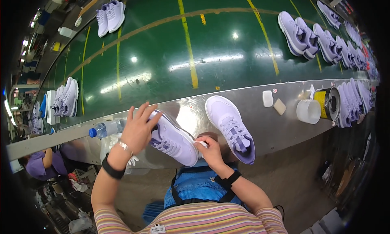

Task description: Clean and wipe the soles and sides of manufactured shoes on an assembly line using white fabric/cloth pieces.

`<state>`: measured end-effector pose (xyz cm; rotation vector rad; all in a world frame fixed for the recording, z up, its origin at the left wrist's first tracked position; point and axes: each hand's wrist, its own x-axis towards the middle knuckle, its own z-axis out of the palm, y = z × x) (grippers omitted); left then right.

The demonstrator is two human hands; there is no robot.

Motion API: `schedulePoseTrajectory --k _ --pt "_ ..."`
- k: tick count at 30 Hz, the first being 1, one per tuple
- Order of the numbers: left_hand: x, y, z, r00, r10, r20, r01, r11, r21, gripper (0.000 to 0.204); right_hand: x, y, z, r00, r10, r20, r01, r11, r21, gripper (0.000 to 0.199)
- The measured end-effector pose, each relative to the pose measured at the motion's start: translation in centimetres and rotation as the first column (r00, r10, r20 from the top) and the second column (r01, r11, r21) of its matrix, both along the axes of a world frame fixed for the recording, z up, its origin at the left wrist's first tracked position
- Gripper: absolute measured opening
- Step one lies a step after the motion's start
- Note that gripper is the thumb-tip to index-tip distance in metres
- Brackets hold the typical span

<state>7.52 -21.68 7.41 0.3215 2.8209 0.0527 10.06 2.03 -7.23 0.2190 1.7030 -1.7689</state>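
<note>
A lavender sneaker [172, 142] lies on the metal ledge in front of me, its toe toward my right hand. My left hand [140, 126] is at its heel end with the fingers spread, the fingertips by the collar. My right hand [211, 152] pinches a small white piece [202, 144] against the pale sole edge at the toe. What that piece is, I cannot make out. To the right of this hand sits a second lavender sneaker [230, 126], with its toe pointing away from me and darker purple lining at its heel.
Beyond the ledge runs a green belt [219, 39] with yellow lines, carrying several lavender sneakers [292, 33]. A water bottle [107, 129] lies at left. On the right are a white block [267, 98], a tan block [279, 106], a white cup [308, 112] and a yellow-banded can [326, 104].
</note>
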Motion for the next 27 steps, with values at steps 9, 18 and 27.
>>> schedulePoseTrajectory --k 9,18,27 --pt "7.2 6.1 -6.8 0.892 -0.449 0.043 0.448 0.893 0.044 0.051 0.0 1.4 2.5 0.975 0.116 -0.189 -0.097 0.99 0.104 0.016" --pt "7.4 4.5 -8.3 0.844 -0.524 -0.115 0.535 0.838 0.105 0.045 -0.4 -0.1 1.6 0.831 0.295 -0.473 -0.203 0.95 0.236 0.012" --pt "7.3 4.5 -8.5 0.83 -0.529 -0.178 0.551 0.828 0.104 0.042 -2.1 -1.9 1.2 0.776 0.358 -0.52 -0.256 0.931 0.259 0.011"
